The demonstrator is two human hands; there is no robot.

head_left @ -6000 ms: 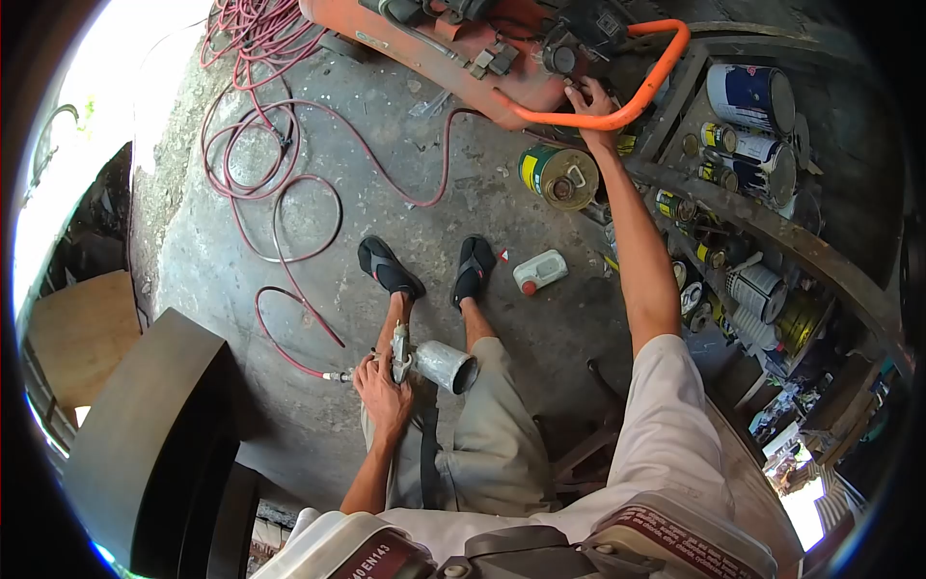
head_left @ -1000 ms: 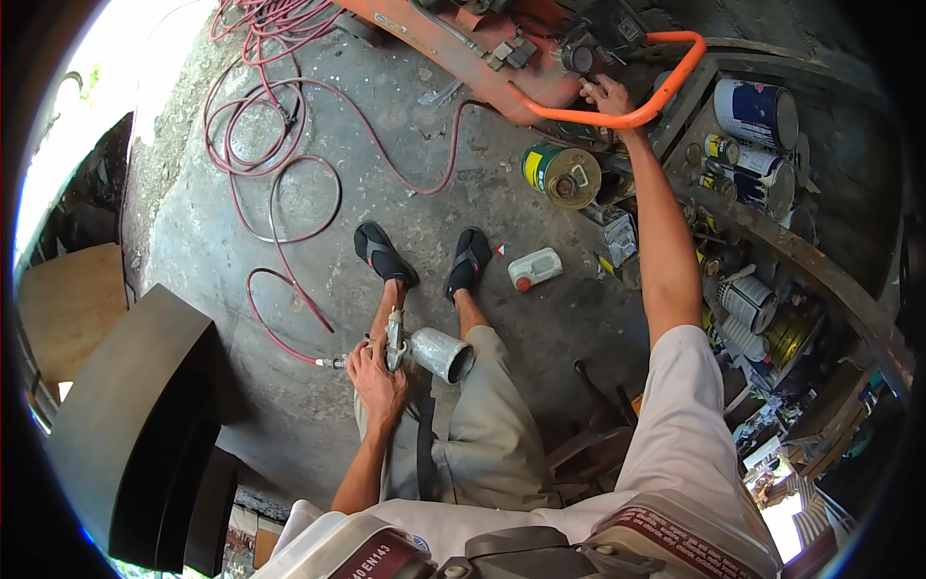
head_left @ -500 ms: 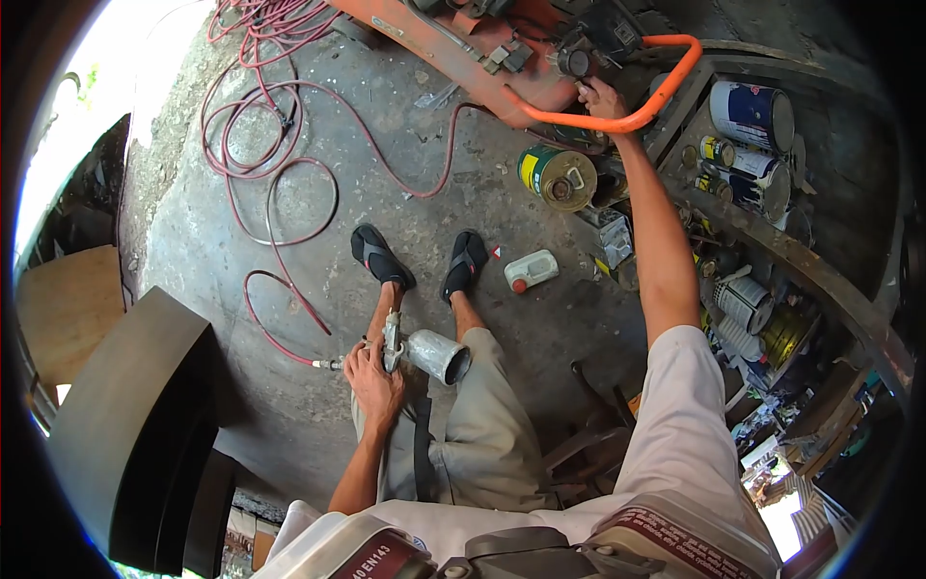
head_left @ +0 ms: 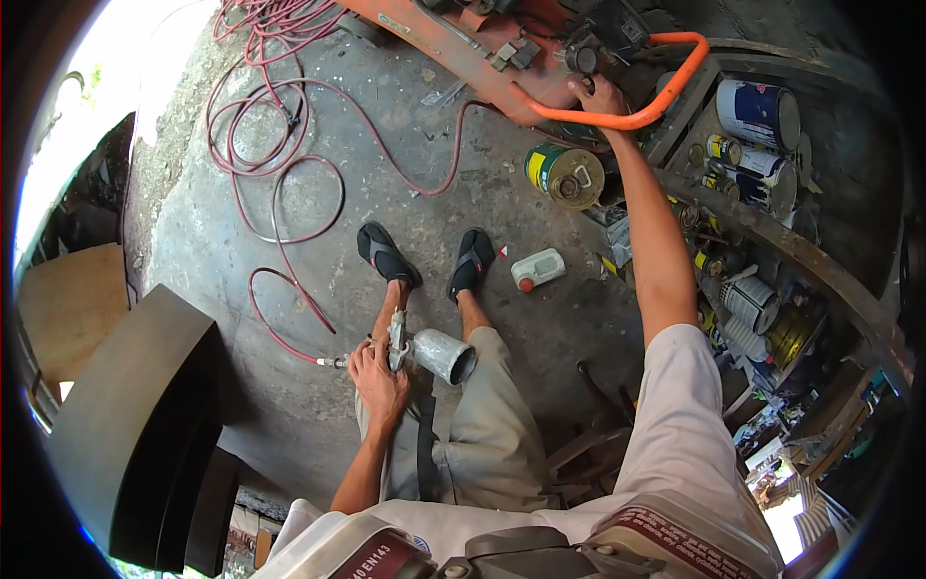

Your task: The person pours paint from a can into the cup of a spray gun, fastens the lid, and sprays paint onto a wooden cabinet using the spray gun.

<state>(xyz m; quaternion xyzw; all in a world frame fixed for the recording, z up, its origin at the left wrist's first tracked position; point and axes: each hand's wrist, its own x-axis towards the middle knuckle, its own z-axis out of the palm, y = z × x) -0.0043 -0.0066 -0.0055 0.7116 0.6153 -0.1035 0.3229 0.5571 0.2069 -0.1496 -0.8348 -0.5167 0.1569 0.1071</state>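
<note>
My left hand (head_left: 379,374) is wrapped round the handle of a metal spray gun (head_left: 396,340), whose silvery cup (head_left: 442,355) points to the right. A red hose (head_left: 289,349) joins the gun at its left end. My right hand (head_left: 600,99) reaches up to the orange compressor (head_left: 482,63), with its fingers closed at a small fitting beneath a round gauge (head_left: 583,60). The fitting is mostly hidden by the fingers. An orange tube handle (head_left: 666,96) crosses over my right wrist.
A green and yellow can (head_left: 566,177) and a white bottle with a red cap (head_left: 538,270) stand or lie on the floor. Coiled hose (head_left: 253,125) spreads at the upper left. Paint cans (head_left: 757,116) fill a rack at the right. A dark curved panel (head_left: 135,415) is at the lower left.
My right hand has turned at the fitting, its fingers shifting slightly. The whole view has moved a little. My left hand keeps its hold on the spray gun.
</note>
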